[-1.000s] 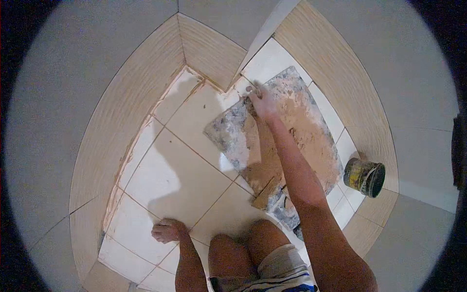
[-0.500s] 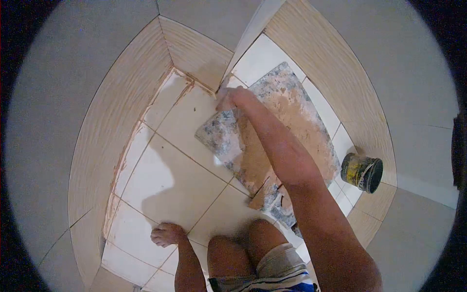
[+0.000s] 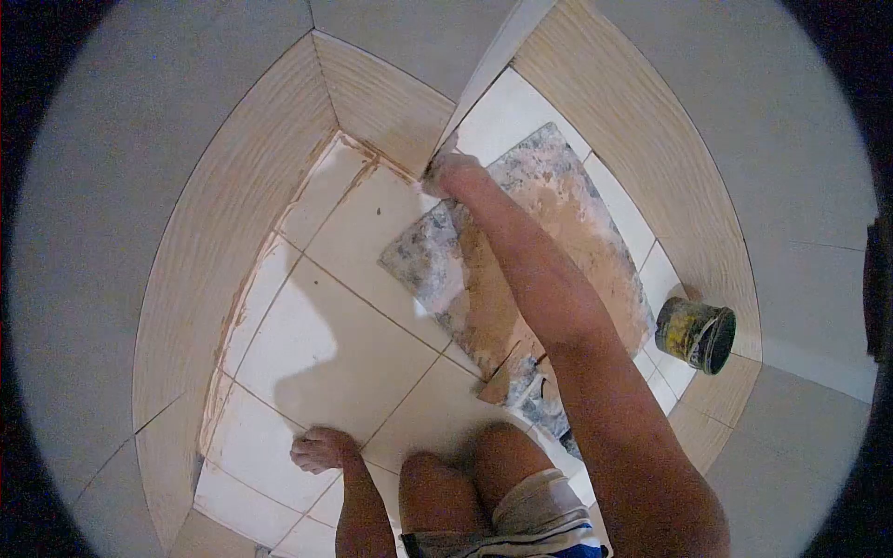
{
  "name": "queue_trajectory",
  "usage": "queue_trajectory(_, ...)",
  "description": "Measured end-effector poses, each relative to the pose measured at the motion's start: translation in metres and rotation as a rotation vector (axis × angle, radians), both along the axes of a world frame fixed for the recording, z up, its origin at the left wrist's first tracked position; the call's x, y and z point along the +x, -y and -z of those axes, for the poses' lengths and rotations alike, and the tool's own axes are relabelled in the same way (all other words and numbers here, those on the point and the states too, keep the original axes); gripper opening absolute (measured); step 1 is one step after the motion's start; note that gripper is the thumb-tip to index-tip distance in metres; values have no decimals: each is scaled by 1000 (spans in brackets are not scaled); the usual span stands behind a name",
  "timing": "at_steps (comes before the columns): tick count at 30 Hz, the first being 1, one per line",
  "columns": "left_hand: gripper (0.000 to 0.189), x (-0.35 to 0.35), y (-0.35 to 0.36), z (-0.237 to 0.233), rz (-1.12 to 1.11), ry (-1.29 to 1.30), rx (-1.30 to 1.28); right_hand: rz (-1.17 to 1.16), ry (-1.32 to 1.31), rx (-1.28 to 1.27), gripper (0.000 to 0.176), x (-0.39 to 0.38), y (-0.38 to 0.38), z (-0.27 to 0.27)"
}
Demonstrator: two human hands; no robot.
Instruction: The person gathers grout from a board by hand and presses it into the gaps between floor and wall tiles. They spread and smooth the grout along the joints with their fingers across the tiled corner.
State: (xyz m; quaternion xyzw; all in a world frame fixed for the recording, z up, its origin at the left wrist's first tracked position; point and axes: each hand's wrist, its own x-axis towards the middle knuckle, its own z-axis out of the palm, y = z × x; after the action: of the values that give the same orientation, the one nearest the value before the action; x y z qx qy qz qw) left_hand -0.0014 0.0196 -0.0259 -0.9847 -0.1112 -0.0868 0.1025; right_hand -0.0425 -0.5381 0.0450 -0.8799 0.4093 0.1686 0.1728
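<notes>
My right hand [image 3: 453, 175] reaches forward to the end corner of the wood-patterned skirting tile [image 3: 386, 100], low by the floor. Its fingers are closed; what they grip, if anything, is hidden from me. Under my right forearm lies a stained grey board [image 3: 419, 256] spread with an orange-brown paste [image 3: 581, 256]. My left hand [image 3: 319, 449] rests on the white floor tiles [image 3: 386, 321] with its fingers curled in, and nothing shows in it. Brown paste marks the joint between the skirting and the floor at the far corner.
A dark bucket [image 3: 695, 335] with yellow smears lies tilted near the right-hand skirting [image 3: 642, 102]. Flat scraper-like pieces [image 3: 507, 383] sit at the board's near edge. Grey walls [image 3: 223, 46] rise around the floor, and a wall edge juts out beyond my right hand.
My right hand has moved slightly up and right, closer against the skirting's end corner. My left hand stays on the floor. The whole view has shifted a little.
</notes>
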Motion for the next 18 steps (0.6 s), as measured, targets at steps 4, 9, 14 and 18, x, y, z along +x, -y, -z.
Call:
queue_trajectory(4, 35, -3, -8, 8, 102, 64, 9, -190, 19, 96, 38, -8, -33, -4)
queue_trajectory(9, 34, -3, 7, -8, 2, 10, -17, -44, -21, 346, 47, -18, -68, -72)
queue_trajectory(14, 33, -2, 18, -19, -12, 16, -16, -109, 83, 387, 54, -44, 3, -77)
queue_trajectory(18, 34, -3, 6, -8, 42, 62, 21, 191, 112, 142, 70, -47, 13, -62)
